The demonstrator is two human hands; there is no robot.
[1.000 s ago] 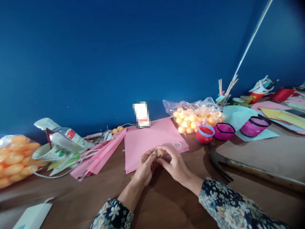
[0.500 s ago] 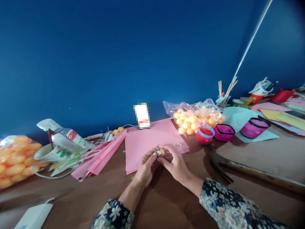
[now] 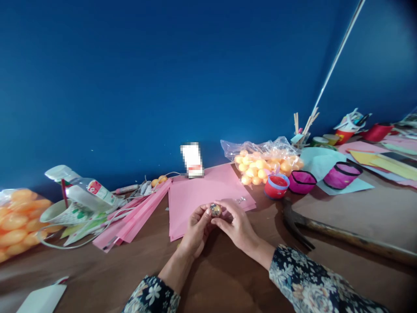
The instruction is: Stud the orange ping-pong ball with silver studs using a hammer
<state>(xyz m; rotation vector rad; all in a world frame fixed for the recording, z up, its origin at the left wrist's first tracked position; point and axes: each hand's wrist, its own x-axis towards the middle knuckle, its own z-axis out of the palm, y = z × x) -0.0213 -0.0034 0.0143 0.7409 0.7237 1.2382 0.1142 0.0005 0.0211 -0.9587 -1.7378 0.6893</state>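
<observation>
Both hands meet over the front edge of a stack of pink paper sheets (image 3: pixel 202 193) on the brown table (image 3: pixel 107 269). My left hand (image 3: pixel 195 230) and my right hand (image 3: pixel 236 224) pinch a small orange ball (image 3: pixel 215 210) between their fingertips; a small shiny metal piece sits on the ball. Both hands have fingers curled round it. My sleeves are dark with a flower print.
A hammer (image 3: pixel 295 221) lies right of my hands. Behind it stand a red-and-blue cup (image 3: pixel 276 186), two magenta paper cups (image 3: pixel 302 181), and a bag of orange balls (image 3: pixel 263 163). Pink strips (image 3: pixel 137 215), a plastic bottle (image 3: pixel 83 191) and another ball bag (image 3: pixel 16 221) lie left.
The view has shifted slightly. My fingers have turned the small ball a little between them; the hands stay in the same place over the pink sheets.
</observation>
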